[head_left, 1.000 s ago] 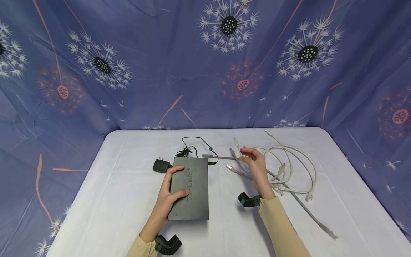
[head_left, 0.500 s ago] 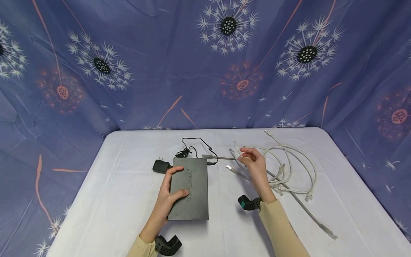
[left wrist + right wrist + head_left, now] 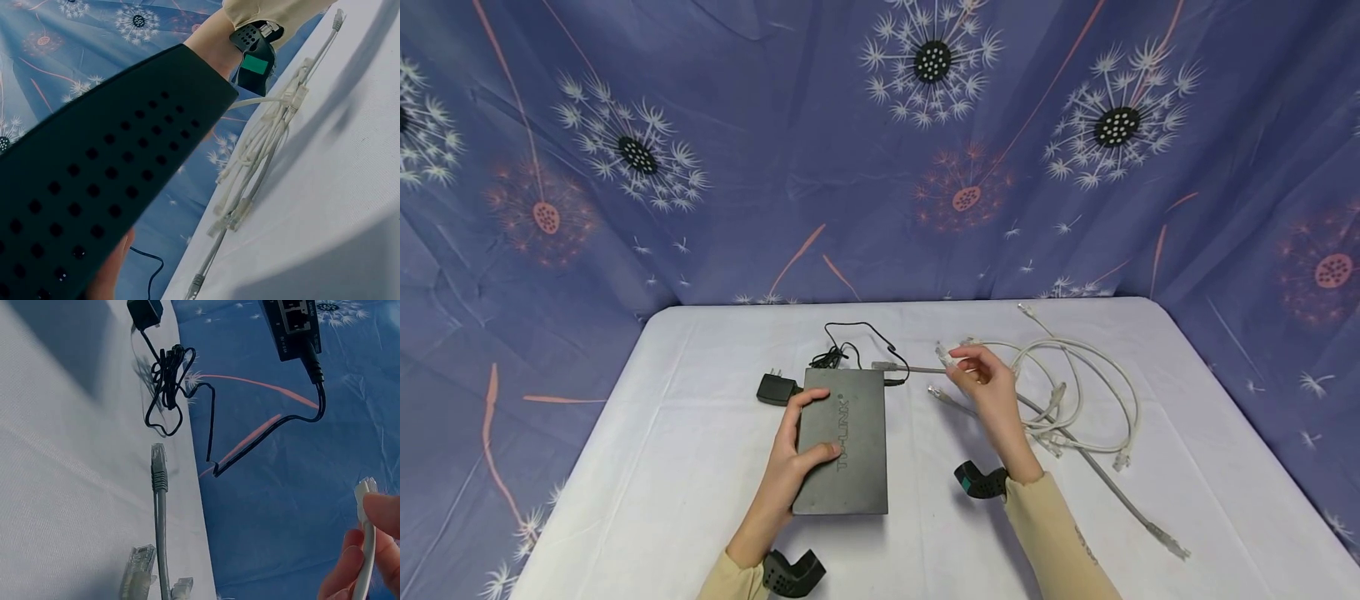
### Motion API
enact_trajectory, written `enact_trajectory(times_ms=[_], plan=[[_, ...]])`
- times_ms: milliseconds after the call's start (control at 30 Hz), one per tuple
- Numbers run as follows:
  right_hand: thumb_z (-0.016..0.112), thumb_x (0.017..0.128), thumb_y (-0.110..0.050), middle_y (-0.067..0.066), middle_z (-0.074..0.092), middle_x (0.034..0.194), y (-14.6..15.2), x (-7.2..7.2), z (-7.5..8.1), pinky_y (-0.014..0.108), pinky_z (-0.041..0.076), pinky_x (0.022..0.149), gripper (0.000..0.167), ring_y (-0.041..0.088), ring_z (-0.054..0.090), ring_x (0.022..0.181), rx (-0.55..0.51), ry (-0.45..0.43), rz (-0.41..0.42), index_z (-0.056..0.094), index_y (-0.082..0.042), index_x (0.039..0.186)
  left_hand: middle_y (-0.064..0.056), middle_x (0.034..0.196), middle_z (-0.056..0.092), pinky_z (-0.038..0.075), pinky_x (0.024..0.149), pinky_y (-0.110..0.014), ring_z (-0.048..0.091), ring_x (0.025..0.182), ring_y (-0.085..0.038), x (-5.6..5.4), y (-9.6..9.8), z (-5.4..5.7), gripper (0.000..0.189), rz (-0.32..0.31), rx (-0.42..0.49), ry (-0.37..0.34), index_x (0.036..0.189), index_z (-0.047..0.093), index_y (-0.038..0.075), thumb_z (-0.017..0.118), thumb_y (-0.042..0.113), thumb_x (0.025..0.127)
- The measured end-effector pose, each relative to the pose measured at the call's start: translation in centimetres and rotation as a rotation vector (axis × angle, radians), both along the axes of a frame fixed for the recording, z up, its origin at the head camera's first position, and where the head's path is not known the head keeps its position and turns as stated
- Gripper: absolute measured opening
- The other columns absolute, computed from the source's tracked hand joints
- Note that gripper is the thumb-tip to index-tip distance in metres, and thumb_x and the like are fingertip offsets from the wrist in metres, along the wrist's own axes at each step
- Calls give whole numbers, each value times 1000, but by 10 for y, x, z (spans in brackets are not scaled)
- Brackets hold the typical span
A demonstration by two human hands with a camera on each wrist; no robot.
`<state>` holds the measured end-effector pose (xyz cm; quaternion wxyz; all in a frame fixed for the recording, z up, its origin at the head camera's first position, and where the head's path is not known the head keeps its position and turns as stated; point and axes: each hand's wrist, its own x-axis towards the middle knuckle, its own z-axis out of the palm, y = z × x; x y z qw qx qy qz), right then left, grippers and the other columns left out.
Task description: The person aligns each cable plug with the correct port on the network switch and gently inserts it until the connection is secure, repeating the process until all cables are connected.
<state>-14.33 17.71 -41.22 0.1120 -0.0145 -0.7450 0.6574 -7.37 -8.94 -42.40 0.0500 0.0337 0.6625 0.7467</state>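
My left hand grips a black TP-LINK network switch by its left side, thumb lying across the top. Its perforated side panel fills much of the left wrist view, hiding most of the left hand. A power cord is plugged into the switch beside its ports. Between thumb and fingers, my right hand pinches the clear plug of a white Ethernet cable. That plug points away from the body, right of the switch and apart from it.
A black power adapter lies left of the switch, its bundled cord behind. Several white and grey Ethernet cables lie tangled at the right. One grey plug lies just behind the switch. A purple dandelion curtain backs the white table.
My right hand has shifted slightly left and nearer the body, and the white cable's plug has come with it, tilting further left. The left hand and the switch have stayed put.
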Motion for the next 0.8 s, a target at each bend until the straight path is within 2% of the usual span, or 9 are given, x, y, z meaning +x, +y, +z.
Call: enact_trajectory(times_ms=[133, 333, 467, 600, 800], plan=[[69, 83, 5, 6, 54, 83, -2, 4, 5, 19, 39, 61, 22, 11, 50, 67, 12, 13, 13, 65, 5, 105, -12, 130, 44, 36, 85, -43, 45, 107, -32, 0, 0, -1, 68, 0, 8, -6, 136, 45, 22, 65, 0, 75], [68, 83, 5, 10, 56, 84, -8, 15, 23, 20, 39, 61, 21, 10, 51, 66, 58, 49, 53, 63, 10, 103, -12, 128, 45, 37, 84, -43, 46, 105, -32, 0, 0, -1, 68, 1, 16, -10, 137, 45, 22, 64, -1, 76], [68, 84, 3, 13, 59, 88, -6, 14, 16, 20, 39, 60, 19, 11, 52, 67, 63, 36, 66, 65, 8, 102, -13, 128, 45, 37, 84, -42, 46, 105, -32, 0, 0, 0, 68, -2, 22, -8, 137, 44, 21, 64, -1, 76], [71, 84, -2, 11, 63, 91, -4, 11, 7, 21, 40, 60, 16, 12, 54, 70, 94, 30, 77, 68, 3, 100, -13, 128, 45, 37, 84, -42, 46, 105, -32, 1, 0, 1, 68, -3, 27, -6, 137, 44, 21, 64, -2, 76], [71, 86, -12, 8, 63, 89, -4, 13, 5, 23, 39, 56, 15, 17, 54, 69, 156, 37, 122, 70, -1, 96, -10, 131, 44, 34, 87, -42, 44, 107, -31, 0, 1, 0, 68, 7, 16, 6, 136, 45, 21, 64, -2, 75]])
